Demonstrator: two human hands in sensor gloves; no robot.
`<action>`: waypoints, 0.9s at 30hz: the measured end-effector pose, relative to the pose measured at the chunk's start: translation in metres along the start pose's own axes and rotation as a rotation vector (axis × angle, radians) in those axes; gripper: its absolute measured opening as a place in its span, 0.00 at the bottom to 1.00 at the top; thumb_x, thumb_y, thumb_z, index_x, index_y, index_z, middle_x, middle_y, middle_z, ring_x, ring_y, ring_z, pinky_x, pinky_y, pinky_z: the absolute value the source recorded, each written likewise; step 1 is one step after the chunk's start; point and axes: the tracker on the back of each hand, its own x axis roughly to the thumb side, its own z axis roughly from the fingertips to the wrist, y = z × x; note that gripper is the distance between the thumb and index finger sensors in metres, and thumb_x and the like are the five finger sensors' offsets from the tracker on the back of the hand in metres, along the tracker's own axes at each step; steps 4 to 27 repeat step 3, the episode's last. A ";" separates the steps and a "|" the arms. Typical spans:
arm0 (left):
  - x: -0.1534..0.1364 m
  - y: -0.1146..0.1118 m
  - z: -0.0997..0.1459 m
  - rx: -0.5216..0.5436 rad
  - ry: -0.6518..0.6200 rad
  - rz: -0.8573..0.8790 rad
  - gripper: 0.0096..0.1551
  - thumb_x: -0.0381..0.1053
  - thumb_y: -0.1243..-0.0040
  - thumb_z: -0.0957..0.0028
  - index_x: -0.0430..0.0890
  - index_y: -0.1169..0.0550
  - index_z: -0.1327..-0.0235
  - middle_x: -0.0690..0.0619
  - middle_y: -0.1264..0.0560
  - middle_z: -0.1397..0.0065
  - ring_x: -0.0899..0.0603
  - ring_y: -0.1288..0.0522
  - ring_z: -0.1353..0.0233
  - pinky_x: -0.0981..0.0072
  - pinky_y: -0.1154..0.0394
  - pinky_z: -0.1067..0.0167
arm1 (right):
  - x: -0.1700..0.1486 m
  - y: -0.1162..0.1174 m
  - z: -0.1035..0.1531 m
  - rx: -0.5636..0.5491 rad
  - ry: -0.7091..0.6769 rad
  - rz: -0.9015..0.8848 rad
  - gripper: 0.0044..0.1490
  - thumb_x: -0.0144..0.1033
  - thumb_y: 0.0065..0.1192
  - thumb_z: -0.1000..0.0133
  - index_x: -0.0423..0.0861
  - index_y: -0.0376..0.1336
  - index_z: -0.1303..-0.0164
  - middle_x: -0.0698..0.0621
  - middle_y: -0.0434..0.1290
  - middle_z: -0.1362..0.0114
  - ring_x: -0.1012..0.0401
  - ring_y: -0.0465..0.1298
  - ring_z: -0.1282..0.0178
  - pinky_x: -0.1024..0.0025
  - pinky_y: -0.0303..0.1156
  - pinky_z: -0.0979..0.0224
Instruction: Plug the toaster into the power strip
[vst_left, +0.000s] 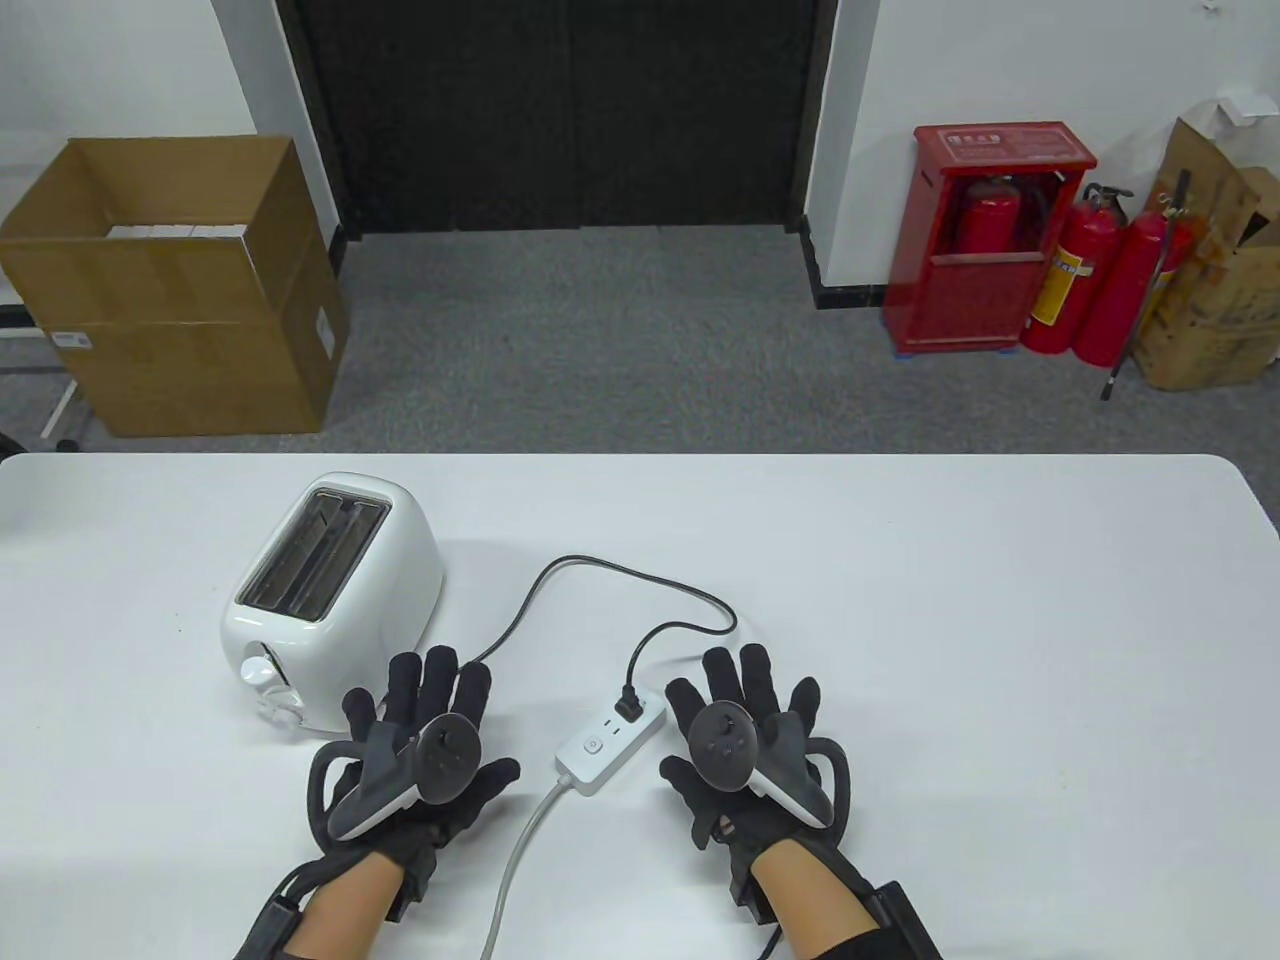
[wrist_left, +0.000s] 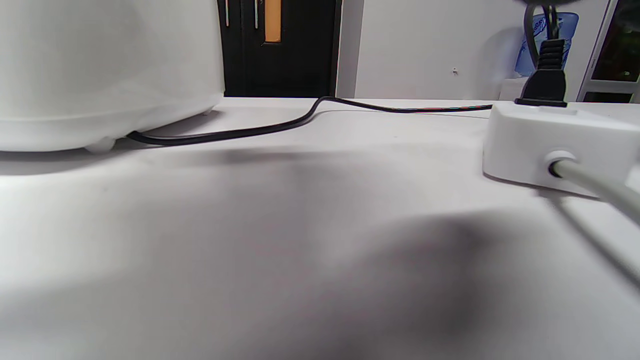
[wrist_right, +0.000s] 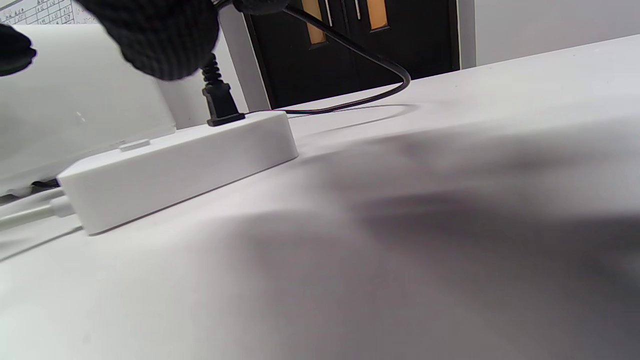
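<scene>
The black plug (vst_left: 630, 706) sits seated in the power strip's (vst_left: 612, 745) far end, toaster (vst_left: 330, 590) left of the strip; both hands, left (vst_left: 420, 745) and right (vst_left: 740, 735), lie flat and released on the worktop (vst_left: 950, 650), flanking the strip, suggesting the job is done.

A white, smooth-topped table (vst_left: 900, 620) carries a white two-slot plastic toaster (vst_left: 330, 590) near its left side. Just right of it, close to the near edge, lies a white oblong power strip (vst_left: 610, 745). A black cord (vst_left: 600, 580) curves across the tabletop between them. Two gloved hands rest flat by the near edge.
</scene>
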 end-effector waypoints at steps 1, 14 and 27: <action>0.001 0.000 0.000 -0.001 -0.001 -0.002 0.57 0.78 0.56 0.55 0.57 0.61 0.19 0.47 0.64 0.12 0.32 0.67 0.15 0.21 0.64 0.35 | 0.000 0.000 0.000 0.002 0.002 -0.001 0.48 0.60 0.57 0.51 0.64 0.45 0.20 0.54 0.34 0.11 0.50 0.21 0.19 0.29 0.21 0.32; 0.001 0.000 0.000 -0.002 -0.003 -0.008 0.57 0.78 0.56 0.55 0.57 0.61 0.19 0.47 0.64 0.12 0.32 0.67 0.15 0.21 0.64 0.35 | 0.001 0.000 0.000 0.001 0.003 0.003 0.48 0.60 0.57 0.51 0.64 0.45 0.20 0.54 0.34 0.11 0.50 0.21 0.18 0.29 0.21 0.32; 0.001 0.000 0.000 -0.002 -0.003 -0.008 0.57 0.78 0.56 0.55 0.57 0.61 0.19 0.47 0.64 0.12 0.32 0.67 0.15 0.21 0.64 0.35 | 0.001 0.000 0.000 0.001 0.003 0.003 0.48 0.60 0.57 0.51 0.64 0.45 0.20 0.54 0.34 0.11 0.50 0.21 0.18 0.29 0.21 0.32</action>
